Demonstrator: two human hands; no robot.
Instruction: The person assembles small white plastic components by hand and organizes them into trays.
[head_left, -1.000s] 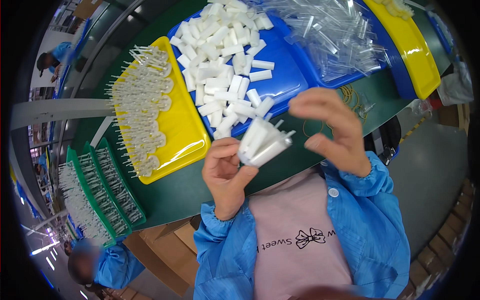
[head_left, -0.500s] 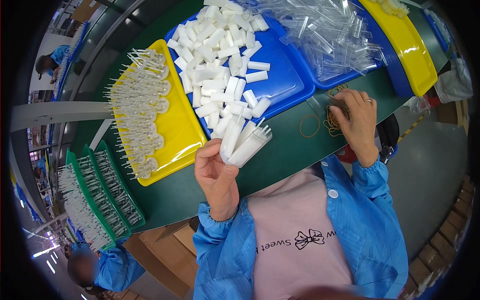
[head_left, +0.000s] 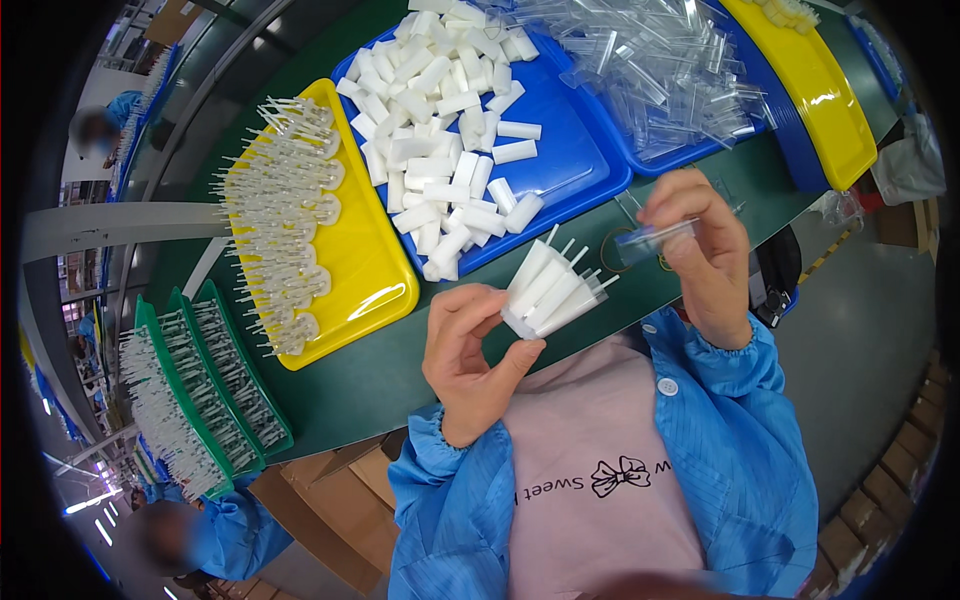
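My left hand (head_left: 468, 362) pinches the base of a fan-shaped cluster of white blocks (head_left: 548, 290) with thin white rods sticking out of their tops. A clear sleeve seems to wrap at least one outer block. My right hand (head_left: 712, 250) grips a clear plastic sleeve (head_left: 648, 237) between thumb and fingers, to the right of the cluster and apart from it. Beneath that sleeve lie rubber bands (head_left: 612, 250), mostly covered by my right hand. Another clear piece (head_left: 628, 204) lies on the table near the blue tray's corner.
Loose white blocks (head_left: 440, 130) fill much of a blue tray (head_left: 570, 165). Clear sleeves (head_left: 660, 80) heap in another. To the left, a yellow tray (head_left: 365, 300) carries rod clusters, beside green racks (head_left: 190, 400). Another yellow tray (head_left: 835, 110) stands far right. Other people sit at left.
My right hand has lifted from the rubber bands and moved left, now with a clear sleeve in it. My left hand has carried the cluster rightward and tilted it toward the right.
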